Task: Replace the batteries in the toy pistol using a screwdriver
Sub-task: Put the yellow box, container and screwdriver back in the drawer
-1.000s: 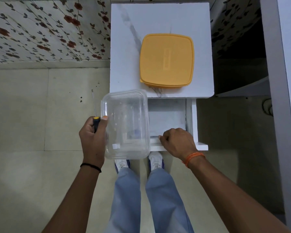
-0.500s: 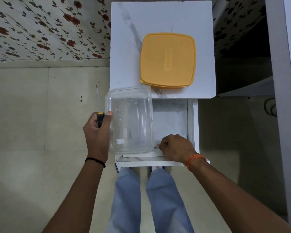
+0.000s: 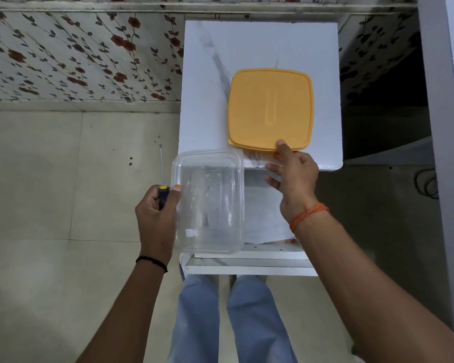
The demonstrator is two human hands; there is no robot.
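Reaching toward twelve o'clock, our right hand [image 3: 291, 176] was spread, one fingertip touching the near edge of the lid [image 3: 270, 110] on the table [image 3: 207, 74]. We judged the step was lifting that lid: best to slide fingers under its overhanging edge and pinch it. Our left hand [image 3: 157, 213] was clamped on both the screwdriver [image 3: 161, 179] and the tub [image 3: 209, 200], at nine o'clock of the open drawer [image 3: 260, 258]. We counted one screwdriver, one tub, one lid, one drawer. No pistol or batteries showed.
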